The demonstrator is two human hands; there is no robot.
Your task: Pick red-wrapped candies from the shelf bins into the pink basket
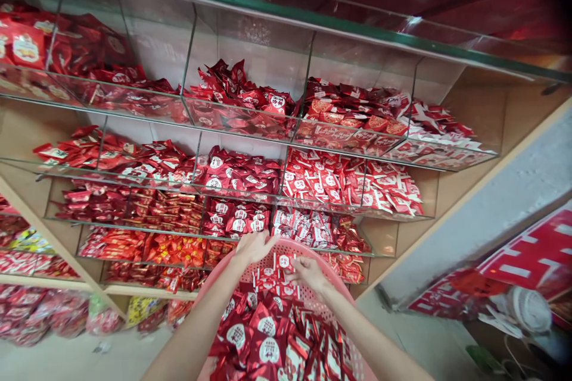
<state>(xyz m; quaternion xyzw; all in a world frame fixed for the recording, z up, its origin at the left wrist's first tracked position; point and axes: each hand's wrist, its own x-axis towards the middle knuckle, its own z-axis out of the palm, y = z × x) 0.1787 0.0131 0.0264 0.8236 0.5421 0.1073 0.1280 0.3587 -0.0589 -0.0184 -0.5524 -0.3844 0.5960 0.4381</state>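
A pink perforated plastic basket (208, 292) sits in front of me, heaped with dark red sweet packets (268, 348) bearing white labels. At its far rim is my left hand (254, 248), closed over the edge with the thumb pointing right; its other fingertips are partly hidden. Inside the basket's far side, my right hand (309, 275) has its fingers curled against a small red-and-white packet (283, 261), gripping its right edge. More red-and-white packets (267, 280) lie just below and left of that one.
Glass-fronted shelves (241, 116) beyond the basket hold several rows of red packets in divided bins. Wrapped bags (62, 309) rest on the floor at left. To the right are a grey wall (504, 190), a red printed box (531, 250) and a white round object (529, 309).
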